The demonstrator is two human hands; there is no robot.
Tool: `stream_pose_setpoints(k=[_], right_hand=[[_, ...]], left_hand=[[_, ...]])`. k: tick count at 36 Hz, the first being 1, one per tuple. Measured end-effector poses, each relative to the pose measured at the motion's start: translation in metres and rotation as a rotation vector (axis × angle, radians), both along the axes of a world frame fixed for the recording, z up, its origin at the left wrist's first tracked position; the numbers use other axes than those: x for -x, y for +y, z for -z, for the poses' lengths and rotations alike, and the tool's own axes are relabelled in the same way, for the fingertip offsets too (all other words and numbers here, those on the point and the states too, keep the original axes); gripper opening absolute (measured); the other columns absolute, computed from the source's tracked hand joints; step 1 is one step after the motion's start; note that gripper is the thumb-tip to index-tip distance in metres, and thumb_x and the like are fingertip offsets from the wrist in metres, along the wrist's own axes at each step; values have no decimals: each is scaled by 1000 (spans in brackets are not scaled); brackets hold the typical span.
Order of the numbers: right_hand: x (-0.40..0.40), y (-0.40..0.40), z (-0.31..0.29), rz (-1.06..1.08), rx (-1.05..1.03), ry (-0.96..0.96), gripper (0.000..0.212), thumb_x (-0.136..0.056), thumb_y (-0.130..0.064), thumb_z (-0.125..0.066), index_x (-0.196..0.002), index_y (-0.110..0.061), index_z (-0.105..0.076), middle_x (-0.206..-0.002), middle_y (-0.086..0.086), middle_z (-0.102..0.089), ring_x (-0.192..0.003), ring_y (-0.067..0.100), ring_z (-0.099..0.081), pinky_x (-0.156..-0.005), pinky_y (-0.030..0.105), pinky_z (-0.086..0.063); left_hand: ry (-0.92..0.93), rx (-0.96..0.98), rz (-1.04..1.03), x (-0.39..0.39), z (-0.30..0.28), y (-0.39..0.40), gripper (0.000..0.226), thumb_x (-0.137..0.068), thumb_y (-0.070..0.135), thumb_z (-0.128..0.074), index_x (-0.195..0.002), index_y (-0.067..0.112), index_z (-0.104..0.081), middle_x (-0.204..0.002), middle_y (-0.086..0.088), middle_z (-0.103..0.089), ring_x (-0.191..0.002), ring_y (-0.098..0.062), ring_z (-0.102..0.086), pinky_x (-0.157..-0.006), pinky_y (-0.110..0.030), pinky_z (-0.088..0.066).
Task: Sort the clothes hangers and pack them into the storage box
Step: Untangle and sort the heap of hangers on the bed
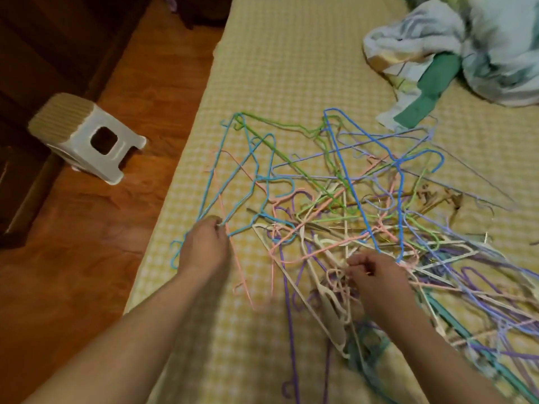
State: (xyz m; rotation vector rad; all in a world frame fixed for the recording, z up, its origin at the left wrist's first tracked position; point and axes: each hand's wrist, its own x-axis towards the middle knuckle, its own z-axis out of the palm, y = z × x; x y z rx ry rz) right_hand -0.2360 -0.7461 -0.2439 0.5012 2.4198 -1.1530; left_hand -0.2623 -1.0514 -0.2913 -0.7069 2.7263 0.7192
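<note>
Left hand (205,243) fingers curled, gripping light-blue hangers (233,182) at the bed's (291,53) left edge. Right hand (376,278) pinches cream hanger hooks (335,275) in the tangled pile (364,205) mid-bed. Stool (87,135) on the floor, left.

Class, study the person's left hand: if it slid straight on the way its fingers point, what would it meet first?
Most likely the light blue hangers, whose wires the left hand already pinches along with a pink one; depth is unclear.

Hangers (344,199) multicolour pastel; bedsheet (291,68) yellow-white check; stool (87,138) white.
</note>
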Motion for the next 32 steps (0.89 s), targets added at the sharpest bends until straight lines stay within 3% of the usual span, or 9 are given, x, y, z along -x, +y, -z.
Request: stream_pose_setpoints(k=[6,9,12,17,21,23,26,29,32], right_hand=[[3,-40,17,60,67,50,23,-90,-12,-56,-78,-28,-67,-71,-1,-69,-67,23,-67,-66,43,-58],[2,-48,14,61,70,34,25,-91,-8,-56,-78,-27,-67,-67,1,-68,-62,20,-66,-66,40,-59],[-2,-50,10,8,39,40,23,-91,-10,-56,-80,-28,-66,-68,0,-69,-65,19,-65,-69,39,-57],[-8,-47,-7,2,36,56,23,-91,-9,-56,-81,-28,-66,-71,-2,-70,-68,18,-67,-70,42,-56],[-22,-67,-35,-15,145,31,19,-90,-7,-58,-82,-21,-67,-76,7,-70,-66,14,-65,-69,34,-54],[-29,-87,-49,-32,289,0,19,-90,-10,-58,-92,-27,-68,-82,6,-72,-70,19,-66,-72,41,-52],[-34,-119,-72,-32,530,-10,49,-92,0,-63,-124,-35,-55,-108,1,-70,-82,18,-69,-75,41,-55],[-31,-145,-95,-82,689,52,81,-89,-12,-74,-144,-48,-25,-127,-8,-60,-97,5,-68,-81,29,-56],[-19,-160,-104,-8,660,141,66,-90,-24,-73,-135,-51,-33,-120,-7,-62,-84,3,-68,-77,31,-55]], left_hand=[[-198,148,212,41,35,-26,21,-99,32,-52,-109,17,-61,-115,-16,-67,-108,-38,-62,-85,-42,-50],[-270,160,276,40,43,-32,12,-101,28,-45,-103,18,-53,-111,-20,-67,-103,-41,-63,-83,-44,-51],[-172,157,253,37,42,-36,8,-101,23,-42,-96,18,-46,-104,-25,-66,-98,-45,-63,-78,-45,-49],[191,-33,34,16,9,-43,16,-105,26,-42,-99,15,-52,-87,-27,-65,-84,-49,-61,-69,-48,-48],[376,-245,-127,-41,-45,-45,21,-101,33,-43,-97,22,-61,-70,-1,-59,-69,-29,-58,-64,-44,-46],[372,-347,-134,-73,-72,-36,18,-101,31,-48,-96,29,-65,-64,-3,-54,-57,-20,-50,-59,-40,-42],[308,-460,-73,-115,-97,-20,20,-103,19,-54,-99,33,-68,-55,3,-43,-46,-10,-36,-47,-31,-32],[251,-521,26,-144,-108,-7,21,-102,15,-54,-106,30,-68,-51,6,-39,-44,-4,-30,-45,-21,-25],[194,-584,134,-158,-111,4,23,-103,13,-54,-109,31,-67,-57,15,-48,-49,-1,-38,-51,-16,-31]])
